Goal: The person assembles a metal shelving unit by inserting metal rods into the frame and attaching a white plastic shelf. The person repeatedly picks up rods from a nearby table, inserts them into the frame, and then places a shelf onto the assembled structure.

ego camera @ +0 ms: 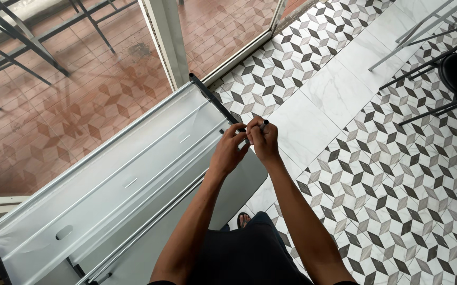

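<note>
We look down on a floor [344,95] of glossy marble-look tiles with grey-and-black diamond patterns; upper left, glass doors [80,95] reflect red pavers. At frame centre, our left hand [230,150] and right hand [264,140] pinch what seems a small dark-capped marker [264,124], beside a long, smooth white metal frame [107,184].

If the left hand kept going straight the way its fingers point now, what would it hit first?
Probably the right hand: the left hand points up and right, its fingertips already at the right hand's fingers beside the small dark tool. Just past them lies the frame's dark end rail; depth is unclear.
</note>
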